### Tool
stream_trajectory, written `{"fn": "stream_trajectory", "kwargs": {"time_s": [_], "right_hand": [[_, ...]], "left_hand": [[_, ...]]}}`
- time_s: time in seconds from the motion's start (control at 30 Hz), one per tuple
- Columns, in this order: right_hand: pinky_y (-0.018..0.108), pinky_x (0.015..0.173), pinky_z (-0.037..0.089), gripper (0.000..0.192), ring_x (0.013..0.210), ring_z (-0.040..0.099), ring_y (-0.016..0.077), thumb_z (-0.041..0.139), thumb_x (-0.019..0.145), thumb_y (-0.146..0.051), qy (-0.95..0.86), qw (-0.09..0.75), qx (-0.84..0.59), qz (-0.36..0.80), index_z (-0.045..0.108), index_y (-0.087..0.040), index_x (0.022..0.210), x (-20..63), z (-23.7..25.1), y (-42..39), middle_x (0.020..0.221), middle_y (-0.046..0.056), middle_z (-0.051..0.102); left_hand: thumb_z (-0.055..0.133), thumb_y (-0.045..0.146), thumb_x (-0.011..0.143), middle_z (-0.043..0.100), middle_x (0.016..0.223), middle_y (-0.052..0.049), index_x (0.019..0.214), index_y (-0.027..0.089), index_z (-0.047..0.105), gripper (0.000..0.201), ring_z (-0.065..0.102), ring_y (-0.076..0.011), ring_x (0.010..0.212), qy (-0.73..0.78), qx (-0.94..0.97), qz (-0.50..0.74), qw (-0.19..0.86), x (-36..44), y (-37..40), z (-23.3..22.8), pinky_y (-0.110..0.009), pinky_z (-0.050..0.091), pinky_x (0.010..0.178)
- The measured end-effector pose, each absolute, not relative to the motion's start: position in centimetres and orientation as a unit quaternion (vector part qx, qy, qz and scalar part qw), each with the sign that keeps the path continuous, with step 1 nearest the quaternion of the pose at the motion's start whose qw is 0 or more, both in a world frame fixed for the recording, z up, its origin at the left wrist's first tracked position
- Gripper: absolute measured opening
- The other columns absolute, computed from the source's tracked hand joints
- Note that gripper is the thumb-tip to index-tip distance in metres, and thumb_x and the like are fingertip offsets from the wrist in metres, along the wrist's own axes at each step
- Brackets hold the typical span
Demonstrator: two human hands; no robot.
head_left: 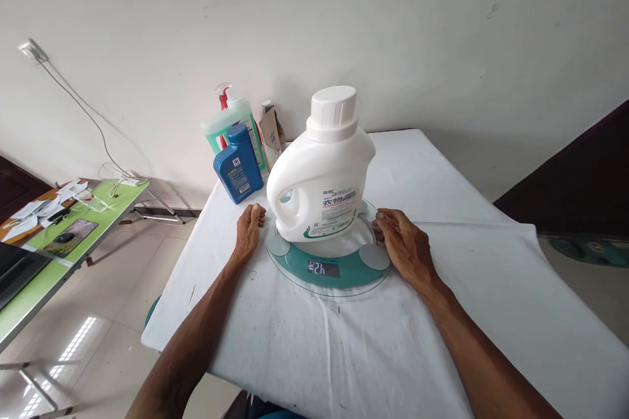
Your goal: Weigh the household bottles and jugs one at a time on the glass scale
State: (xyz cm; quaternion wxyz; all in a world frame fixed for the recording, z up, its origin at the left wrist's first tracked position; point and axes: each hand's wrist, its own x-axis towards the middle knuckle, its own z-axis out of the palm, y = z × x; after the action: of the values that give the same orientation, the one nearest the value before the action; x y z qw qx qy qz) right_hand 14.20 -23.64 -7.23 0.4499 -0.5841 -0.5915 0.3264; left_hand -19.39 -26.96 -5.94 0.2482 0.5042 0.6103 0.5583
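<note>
A large white laundry detergent jug [328,177] stands upright, capped, on a round glass bathroom scale [295,266]. Its handle faces left, and a printed label is on the lower front. The scale's display [323,268] is lit, its digits upside down to me. My left hand [250,229] rests on the cloth by the scale's left edge, curled into a loose fist with no object showing in it. At the right edge is my right hand [407,245], fingers bent in against the scale's rim; I cannot tell whether they grip it. Neither hand touches the jug.
A blue bottle [239,167], a green pump bottle [221,123] and a brown-and-white package [270,134] stand at the table's back left. White cloth [472,275] covers the table, against a wall. A green table [101,209] with papers and a laptop stands left.
</note>
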Motion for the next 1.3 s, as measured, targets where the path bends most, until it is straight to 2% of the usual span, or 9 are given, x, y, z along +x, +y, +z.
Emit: {"fn": "stream_trajectory", "kwargs": {"time_s": [0.93, 1.3], "right_hand": [[0.045, 0.083, 0.06, 0.039, 0.085, 0.076, 0.031, 0.051, 0.094, -0.064, -0.587, 0.442, -0.588, 0.338, 0.062, -0.029, 0.107, 14.0, -6.99, -23.73, 0.083, 0.006, 0.076], [0.04, 0.079, 0.058, 0.044, 0.079, 0.074, 0.0276, 0.051, 0.095, -0.065, -0.593, 0.448, -0.579, 0.334, 0.066, -0.025, 0.109, 14.17, -7.42, -23.56, 0.086, 0.007, 0.077]], "left_hand": [[0.042, 0.086, 0.099, 0.066, 0.082, -0.007, 0.078, 0.021, 0.062, 0.071, 0.059, -0.0195, 0.076, 0.608, 0.504, 0.563, 0.242, -19.33, -27.09, -5.89, -0.035, 0.053, 0.074], [0.042, 0.09, 0.096, 0.067, 0.085, -0.009, 0.079, 0.02, 0.064, 0.076, 0.059, -0.019, 0.074, 0.605, 0.494, 0.574, 0.246, -19.36, -27.1, -5.73, -0.035, 0.055, 0.073]]}}
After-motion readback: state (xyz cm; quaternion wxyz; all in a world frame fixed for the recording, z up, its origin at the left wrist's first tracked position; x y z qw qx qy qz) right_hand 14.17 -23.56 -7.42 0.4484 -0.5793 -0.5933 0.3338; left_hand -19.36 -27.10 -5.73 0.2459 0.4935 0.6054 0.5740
